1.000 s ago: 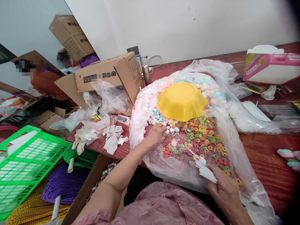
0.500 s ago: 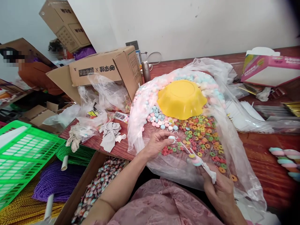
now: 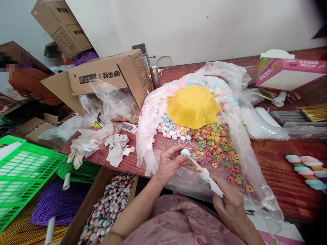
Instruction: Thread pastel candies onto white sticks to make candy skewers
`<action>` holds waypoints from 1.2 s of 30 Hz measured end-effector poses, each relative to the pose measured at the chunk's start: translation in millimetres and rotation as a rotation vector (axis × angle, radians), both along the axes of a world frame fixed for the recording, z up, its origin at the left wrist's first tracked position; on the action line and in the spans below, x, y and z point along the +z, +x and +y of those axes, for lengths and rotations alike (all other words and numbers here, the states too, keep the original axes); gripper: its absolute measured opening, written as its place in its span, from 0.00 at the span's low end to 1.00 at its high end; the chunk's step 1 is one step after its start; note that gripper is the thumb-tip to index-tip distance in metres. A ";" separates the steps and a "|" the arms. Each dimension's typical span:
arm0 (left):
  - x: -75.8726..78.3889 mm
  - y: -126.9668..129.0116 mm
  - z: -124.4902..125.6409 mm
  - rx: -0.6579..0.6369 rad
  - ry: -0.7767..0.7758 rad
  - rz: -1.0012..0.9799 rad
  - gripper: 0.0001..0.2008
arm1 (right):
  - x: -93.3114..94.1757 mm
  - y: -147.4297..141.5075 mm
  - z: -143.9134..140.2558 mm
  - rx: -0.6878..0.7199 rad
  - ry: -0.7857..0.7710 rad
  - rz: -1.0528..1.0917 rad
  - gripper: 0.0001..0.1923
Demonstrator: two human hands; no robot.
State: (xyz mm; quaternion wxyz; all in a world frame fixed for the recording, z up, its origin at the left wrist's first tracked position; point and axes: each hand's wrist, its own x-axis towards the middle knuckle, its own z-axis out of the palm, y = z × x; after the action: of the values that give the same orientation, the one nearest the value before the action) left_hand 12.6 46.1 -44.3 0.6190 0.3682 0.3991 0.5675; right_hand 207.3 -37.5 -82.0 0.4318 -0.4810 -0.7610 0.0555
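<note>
Between thumb and fingers, my left hand (image 3: 166, 166) pinches a pale blue-and-white marshmallow (image 3: 185, 153) at the upper end of thin white sticks (image 3: 195, 162). My right hand (image 3: 230, 202) is closed round the lower part, where a white wrapping or handle (image 3: 215, 188) sticks out; its exact kind is unclear. A pink-and-blue marshmallow (image 3: 204, 173) and a yellow ring sit on the sticks just above it. Beyond the hands, ring-shaped gummies (image 3: 217, 146) and loose marshmallows (image 3: 170, 126) lie on a clear plastic bag (image 3: 249, 166), around an upturned yellow bowl (image 3: 195, 105).
Marshmallow skewers (image 3: 308, 170) lie at the right. A carton of wrapped sweets (image 3: 109, 200) stands low at the left, near a green basket (image 3: 28, 177) and purple cords (image 3: 60, 199). A cardboard box (image 3: 102, 76) and crumpled gloves (image 3: 117, 148) are behind. A co-worker (image 3: 30, 85) sits far left.
The pinched marshmallow now meets the upper end of the sticks. My right hand has moved slightly left and up towards my left hand. The whole view has shifted a little.
</note>
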 end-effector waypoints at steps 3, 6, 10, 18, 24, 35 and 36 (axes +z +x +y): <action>-3.3 1.8 -1.5 0.054 0.070 0.032 0.22 | -1.5 0.6 -2.1 -0.008 0.012 -0.005 0.25; -4.7 2.1 -3.4 0.063 0.147 0.080 0.24 | -3.7 1.1 -2.5 -0.019 0.008 -0.006 0.25; -8.9 1.8 -5.5 0.085 0.197 0.130 0.23 | -5.0 0.8 -2.2 -0.023 -0.035 0.003 0.25; -6.8 -4.4 -14.3 0.109 0.574 0.686 0.13 | -1.0 -1.7 -3.9 0.010 -0.124 0.021 0.25; 3.7 -9.1 -15.7 0.145 1.014 1.006 0.20 | 2.2 -9.1 -6.7 0.017 -0.165 0.053 0.22; -6.4 -6.3 -15.9 0.169 1.084 1.006 0.24 | 7.9 -12.2 -4.2 -0.041 -0.249 0.240 0.11; -7.0 -4.5 -16.1 0.164 1.053 0.989 0.23 | 6.8 -12.9 -5.9 -0.041 -0.245 0.246 0.10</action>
State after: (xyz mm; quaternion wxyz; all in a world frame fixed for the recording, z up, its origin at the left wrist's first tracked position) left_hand 8.1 30.0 -51.3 0.0621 0.7997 0.3325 0.4961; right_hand 194.4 -43.4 -75.3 0.4608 -0.5350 -0.6800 0.1976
